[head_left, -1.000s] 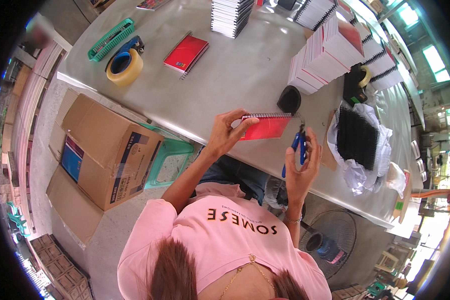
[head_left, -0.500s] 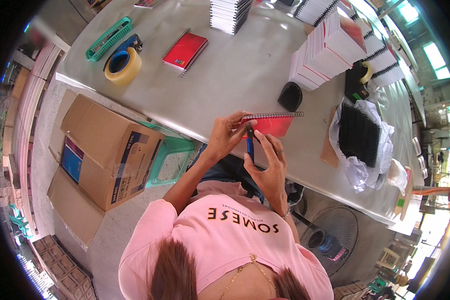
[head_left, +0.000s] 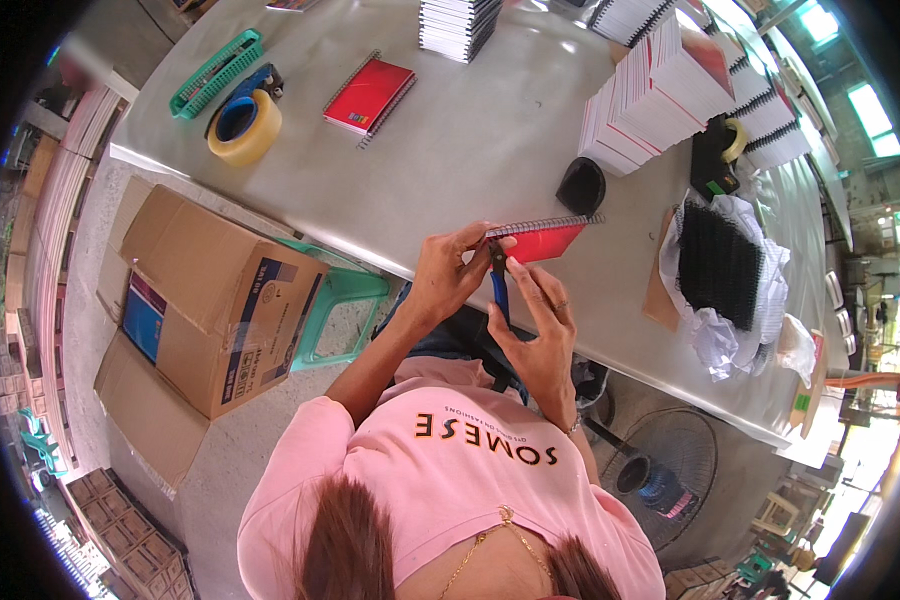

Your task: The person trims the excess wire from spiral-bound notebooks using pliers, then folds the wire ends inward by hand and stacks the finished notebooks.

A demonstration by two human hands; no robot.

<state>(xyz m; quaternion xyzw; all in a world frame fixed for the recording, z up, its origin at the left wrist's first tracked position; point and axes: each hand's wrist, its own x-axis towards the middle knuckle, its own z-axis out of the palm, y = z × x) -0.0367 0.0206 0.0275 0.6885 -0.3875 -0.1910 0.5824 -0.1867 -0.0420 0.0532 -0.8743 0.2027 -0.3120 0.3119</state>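
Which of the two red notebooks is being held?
The red notebook at the table's near edge, gripped by the left hand and met by the right hand. The other red notebook lies untouched beside the tape roll.

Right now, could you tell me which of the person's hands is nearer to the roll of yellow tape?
Left. The left hand holds the red spiral notebook, on the side toward the yellow tape roll. The right hand, with blue-handled pliers, lies farther off.

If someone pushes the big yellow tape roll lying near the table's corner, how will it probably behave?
The yellow tape roll lies flat on its side on the grey table, so it would probably slide, not roll. Stood on its edge, its round shape would likely roll away. Its hollow centre suggests it is fairly light and easy to lift. It sits near the table's edge, so a strong push might drop it.
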